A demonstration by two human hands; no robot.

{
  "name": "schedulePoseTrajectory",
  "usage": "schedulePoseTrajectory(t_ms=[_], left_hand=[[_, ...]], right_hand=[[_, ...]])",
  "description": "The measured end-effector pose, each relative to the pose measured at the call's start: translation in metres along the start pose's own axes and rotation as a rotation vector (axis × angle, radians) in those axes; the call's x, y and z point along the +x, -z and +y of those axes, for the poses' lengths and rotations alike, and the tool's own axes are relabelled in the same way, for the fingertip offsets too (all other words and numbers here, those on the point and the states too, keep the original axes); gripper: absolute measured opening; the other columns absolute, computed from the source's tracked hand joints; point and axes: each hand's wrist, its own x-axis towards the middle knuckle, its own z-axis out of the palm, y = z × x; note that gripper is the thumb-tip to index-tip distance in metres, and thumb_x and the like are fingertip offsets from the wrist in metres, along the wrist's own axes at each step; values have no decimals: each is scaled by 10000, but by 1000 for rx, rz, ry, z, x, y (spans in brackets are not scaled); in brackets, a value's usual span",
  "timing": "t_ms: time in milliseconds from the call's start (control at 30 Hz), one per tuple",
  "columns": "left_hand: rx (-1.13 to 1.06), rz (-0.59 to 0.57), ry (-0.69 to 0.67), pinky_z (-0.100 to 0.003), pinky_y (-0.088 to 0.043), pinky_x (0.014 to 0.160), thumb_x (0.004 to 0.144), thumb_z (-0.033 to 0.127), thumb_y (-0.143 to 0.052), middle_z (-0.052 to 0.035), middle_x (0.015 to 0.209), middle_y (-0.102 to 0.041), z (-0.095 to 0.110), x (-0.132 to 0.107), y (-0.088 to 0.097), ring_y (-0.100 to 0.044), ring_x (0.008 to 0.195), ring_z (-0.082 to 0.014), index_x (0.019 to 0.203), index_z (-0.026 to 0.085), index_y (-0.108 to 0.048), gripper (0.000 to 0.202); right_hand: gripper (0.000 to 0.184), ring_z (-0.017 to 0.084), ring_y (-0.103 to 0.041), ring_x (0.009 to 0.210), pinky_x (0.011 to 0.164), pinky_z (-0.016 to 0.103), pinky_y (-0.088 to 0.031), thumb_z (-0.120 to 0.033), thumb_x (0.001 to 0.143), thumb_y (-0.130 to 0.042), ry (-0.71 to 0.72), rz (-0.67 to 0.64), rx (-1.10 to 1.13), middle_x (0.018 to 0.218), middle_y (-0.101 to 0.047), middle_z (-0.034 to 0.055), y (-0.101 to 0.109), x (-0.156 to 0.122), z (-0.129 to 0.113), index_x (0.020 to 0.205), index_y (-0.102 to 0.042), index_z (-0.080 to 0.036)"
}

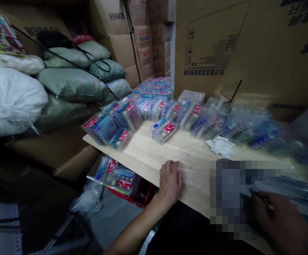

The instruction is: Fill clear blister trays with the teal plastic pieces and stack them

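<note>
My left hand [170, 180] lies bent at the table's [146, 148] near edge; my right hand [283, 217] blurs rightward. I can't tell either's grip. Cases [129, 116] crowd the table's back.

Cases [129, 115] lined the bench's [140, 150] left and far sides; a wad [221, 146] lay before the far row; sacks [71, 83] lay left, beyond the bench; cartons [217, 21] stood behind; more cases [117, 175] sat below the bench's near left edge.

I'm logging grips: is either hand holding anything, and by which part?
The left hand holds nothing visible, resting at the edge of the table. Whether the right hand holds anything cannot be told through blur and pixelation.
</note>
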Motion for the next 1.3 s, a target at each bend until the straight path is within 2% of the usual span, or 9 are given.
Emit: schedulePoseTrajectory(t_ms=[167, 300, 467, 667, 733, 833, 1000, 1133, 1300], left_hand=[[111, -232, -251, -485, -444, 980, 903, 379, -571, -113, 1304, -553, 12, -9, -8, -474, 1215, -293, 1250, 223, -577, 380], [108, -163, -235, -487, -453, 963, 923, 288, -529, -133, 1305, -564, 7, -7, -24, -486, 1219, -298, 1242, 200, -596, 338], [-54, 13, -234, -426, -458, 986, 967, 248, -440, -128, 1199, -625, -6, 5, -18, -559, 1130, -236, 1153, 181, -649, 288], [195, -203, -274, -554, -434, 981, 893, 384, -581, -162, 1396, -535, -9, 15, -3, -457, 1285, -371, 1217, 190, -633, 381], [157, -164, -206, -585, -411, 989, 877, 387, -597, -167, 1386, -538, 2, 11, 4, -449, 1288, -390, 1167, 198, -666, 352], [-250, -136, -109, -515, -433, 993, 898, 381, -560, -150, 1266, -616, 27, 3, 9, -533, 1203, -333, 1097, 200, -698, 302], [-1096, -396, 262, -287, -520, 807, 823, 405, -693, -60, 950, -728, 57, 1, -5, -664, 845, -174, 1044, 190, -713, 310], [-1352, -450, 514, -182, -497, 671, 684, 352, -833, -39, 834, -727, 60, 9, -15, -620, 673, -87, 919, 143, -746, 326], [-1490, -593, 620, -172, -524, 685, 601, 252, -893, -58, 829, -734, 60, 13, -12, -653, 688, -92, 989, 119, -744, 437]], right_hand=[[332, 346, -663, 791, 624, 453, -467, -464, 835, -435, -223, -13, 91, 917, -669, 197, 11, -4, -13, 1073, -564, -271], [356, 304, -662, 687, 602, 404, -460, -488, 818, -446, -279, -45, 175, 817, -683, 135, 25, -6, -28, 1048, -555, -240], [261, 208, -633, 682, 638, 315, -466, -453, 847, -445, -192, -73, 408, 765, -662, 52, 38, -4, -54, 899, -553, -221], [237, 162, -591, 664, 592, 266, -444, -370, 831, -500, -214, -128, 757, 761, -622, 16, 27, 1, -69, 982, -546, -192], [233, 153, -568, 647, 585, 258, -425, -332, 846, -495, -187, -175, 780, 746, -610, 4, 25, 2, -79, 1016, -567, -191], [167, 144, -542, 643, 605, 256, -409, -273, 870, -486, -84, -187, 737, 722, -586, -9, 23, 1, -103, 992, -571, -196], [176, 175, -588, 851, 775, 306, -442, -133, 871, -461, 63, -137, 625, 941, -630, 49, 15, -6, -142, 1014, -543, -196], [190, 180, -596, 907, 816, 316, -452, -111, 877, -460, 86, -114, 630, 988, -633, 60, 14, -6, -142, 1029, -532, -197], [89, 152, -610, 766, 710, 278, -462, -200, 902, -490, 1, -160, 781, 869, -641, 19, 15, -1, -127, 982, -529, -204]])
